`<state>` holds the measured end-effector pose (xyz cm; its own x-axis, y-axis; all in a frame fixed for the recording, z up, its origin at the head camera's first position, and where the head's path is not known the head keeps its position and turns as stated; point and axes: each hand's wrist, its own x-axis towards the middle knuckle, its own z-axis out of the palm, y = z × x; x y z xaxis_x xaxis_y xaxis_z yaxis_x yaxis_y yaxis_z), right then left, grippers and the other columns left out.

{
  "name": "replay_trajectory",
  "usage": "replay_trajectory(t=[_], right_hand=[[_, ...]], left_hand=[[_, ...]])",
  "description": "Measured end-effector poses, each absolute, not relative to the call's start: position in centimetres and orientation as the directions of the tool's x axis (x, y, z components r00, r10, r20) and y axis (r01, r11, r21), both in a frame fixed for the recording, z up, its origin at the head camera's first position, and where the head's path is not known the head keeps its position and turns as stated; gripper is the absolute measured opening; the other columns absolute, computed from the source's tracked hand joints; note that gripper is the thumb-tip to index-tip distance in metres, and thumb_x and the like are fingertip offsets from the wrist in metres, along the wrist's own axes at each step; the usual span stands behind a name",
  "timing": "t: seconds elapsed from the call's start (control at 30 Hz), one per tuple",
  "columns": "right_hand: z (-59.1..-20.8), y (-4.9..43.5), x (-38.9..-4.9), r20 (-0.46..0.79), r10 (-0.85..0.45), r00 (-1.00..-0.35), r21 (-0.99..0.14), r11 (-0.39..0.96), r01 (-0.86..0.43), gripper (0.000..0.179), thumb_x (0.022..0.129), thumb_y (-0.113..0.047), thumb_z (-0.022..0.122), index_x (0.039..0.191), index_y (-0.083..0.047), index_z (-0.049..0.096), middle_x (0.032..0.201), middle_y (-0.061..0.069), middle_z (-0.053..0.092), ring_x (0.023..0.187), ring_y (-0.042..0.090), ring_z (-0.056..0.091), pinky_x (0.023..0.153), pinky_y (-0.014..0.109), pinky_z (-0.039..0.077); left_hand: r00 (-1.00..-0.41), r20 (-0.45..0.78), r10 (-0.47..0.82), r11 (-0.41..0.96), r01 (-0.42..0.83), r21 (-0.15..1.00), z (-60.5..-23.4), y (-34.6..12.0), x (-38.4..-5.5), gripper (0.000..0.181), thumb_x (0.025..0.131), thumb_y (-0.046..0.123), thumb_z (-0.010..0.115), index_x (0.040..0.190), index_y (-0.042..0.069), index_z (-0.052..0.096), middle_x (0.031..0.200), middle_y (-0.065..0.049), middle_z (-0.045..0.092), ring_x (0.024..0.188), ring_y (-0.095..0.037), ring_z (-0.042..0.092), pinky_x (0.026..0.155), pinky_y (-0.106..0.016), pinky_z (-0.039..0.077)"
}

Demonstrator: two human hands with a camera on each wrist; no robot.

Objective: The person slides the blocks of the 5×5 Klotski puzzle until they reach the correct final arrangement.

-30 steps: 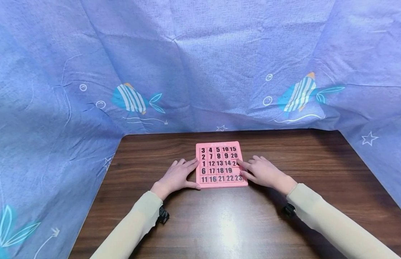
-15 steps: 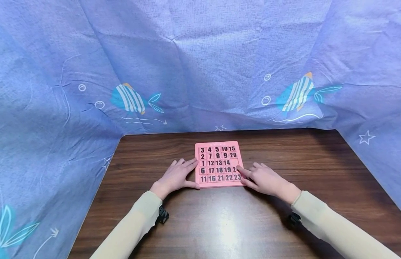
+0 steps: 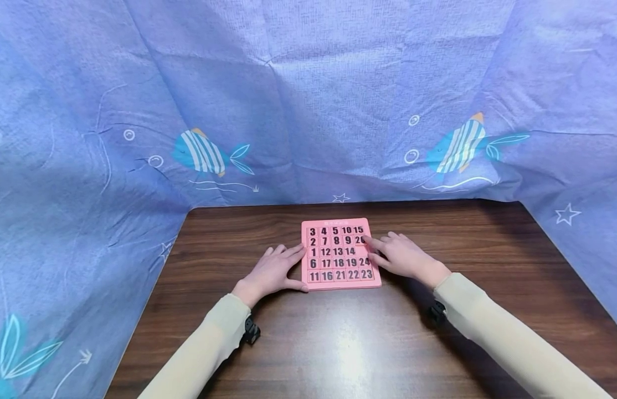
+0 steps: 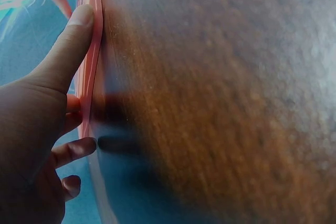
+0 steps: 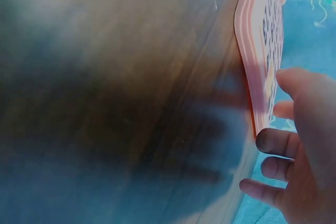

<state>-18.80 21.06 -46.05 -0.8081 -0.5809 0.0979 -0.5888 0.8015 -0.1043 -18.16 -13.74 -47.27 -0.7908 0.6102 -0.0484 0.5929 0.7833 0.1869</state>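
Note:
A pink number sliding puzzle (image 3: 341, 257) lies flat on the table, its tiles in rows. The gap in it is at the right end of the third row, below tile 20 (image 3: 359, 240) and above tile 24 (image 3: 364, 262). My left hand (image 3: 270, 272) rests at the puzzle's left side, fingers fairly straight, thumb against the near left corner. My right hand (image 3: 404, 256) has its index fingertip on tile 20, partly covering it. The right thumb is at the puzzle's right rim. In the right wrist view the other fingers (image 5: 275, 142) lie loosely beside the edge.
A dark brown wooden table (image 3: 328, 343) carries the puzzle. Behind it and on both sides hangs a blue cloth (image 3: 333, 111) printed with fish. Black wrist cameras (image 3: 251, 331) sit under the sleeves.
Tile 24 has slid from the third row down into the fourth, leaving the gap above it. My right hand has since moved away from me to tile 20. The left hand has stayed put.

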Motion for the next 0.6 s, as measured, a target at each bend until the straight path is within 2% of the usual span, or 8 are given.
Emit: replay_trajectory(t=[0.23,0.6], right_hand=[[-46.1,21.1,-18.9,0.062,-0.572,-0.818,-0.1,0.812,-0.576,0.047,0.093,-0.04,0.052,0.135,-0.018,0.054,0.096,0.006,0.067,0.082,0.023,0.052,0.075,0.045,0.041],[-46.7,21.4,-16.5,0.152,-0.618,-0.771,-0.068,0.772,-0.632,0.046,0.092,-0.037,0.056,0.133,-0.018,0.056,0.082,0.001,0.064,0.075,0.02,0.049,0.065,0.038,0.039]], left_hand=[[-0.79,-0.054,0.61,0.783,0.592,0.191,-47.2,-13.7,-18.2,0.101,0.067,0.078,0.056,0.147,0.022,0.032,0.151,0.006,0.032,0.12,-0.021,0.04,0.098,-0.046,0.03],[-0.785,-0.031,0.619,0.774,0.603,0.191,-47.1,-13.7,-18.1,0.1,0.068,0.078,0.056,0.147,0.021,0.034,0.15,0.004,0.034,0.117,-0.02,0.041,0.097,-0.046,0.031]])
